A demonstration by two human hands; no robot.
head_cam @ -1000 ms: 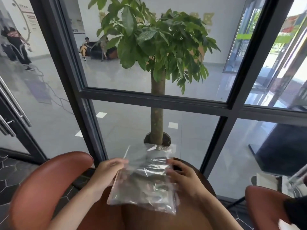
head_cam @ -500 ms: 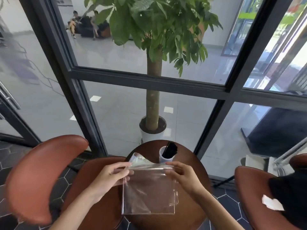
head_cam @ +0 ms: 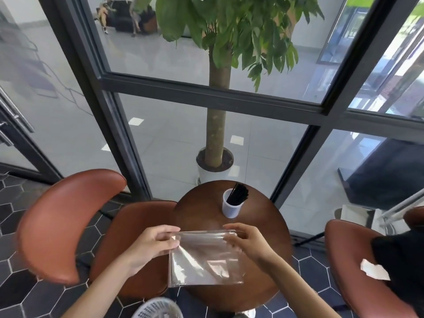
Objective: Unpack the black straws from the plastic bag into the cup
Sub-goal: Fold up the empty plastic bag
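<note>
So the clear plastic bag (head_cam: 205, 258) is up over the near half of the little round wooden counter (head_cam: 199, 210), held at its top edge from both sides. The left hand (head_cam: 152, 245) pinches the top left corner, fingers curled around the edge, and the right hand (head_cam: 246, 241) pinches the top right corner the same way. The bag hangs flat between them and looks see-through with nothing dark inside, as far as I can tell.

The black straws (head_cam: 238, 193) are standing bunched in the white cup (head_cam: 231, 206), leaning toward the right and poking out over the rim. The cup sits upright on the far side of the counter, well apart from the bag and both hands.

Around it: a brown leather chair (head_cam: 68, 221) to the left, another chair (head_cam: 353, 255) to the right with something black on it, and a potted tree (head_cam: 215, 125) behind the glass. A white mesh basket (head_cam: 158, 308) peeks in at the bottom edge.
</note>
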